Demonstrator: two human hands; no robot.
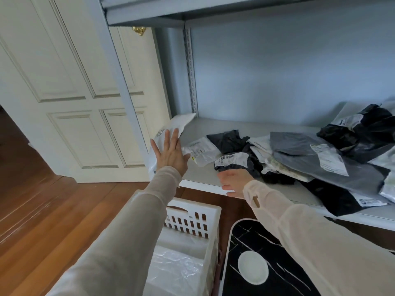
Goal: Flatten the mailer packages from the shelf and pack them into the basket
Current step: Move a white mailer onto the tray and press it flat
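A white mailer (pixel 171 129) lies at the left end of the pale shelf (pixel 205 178), partly over its edge. My left hand (pixel 170 153) presses flat on it with straight fingers. My right hand (pixel 234 182) hovers at the shelf's front edge with loosely curled fingers, holding nothing, just in front of a black mailer with a label (pixel 234 161). A heap of black, grey and white mailers (pixel 320 159) covers the right of the shelf. The white slotted basket (pixel 192 223) stands on the floor below, with flat clear and white mailers (pixel 177 270) inside.
A black rug with a white circle (pixel 252 268) lies right of the basket. A white panelled door (pixel 70 82) and wooden floor (pixel 42 210) are at the left. An upper shelf (pixel 213 11) hangs overhead, and a perforated metal upright (pixel 191 71) stands at the back left.
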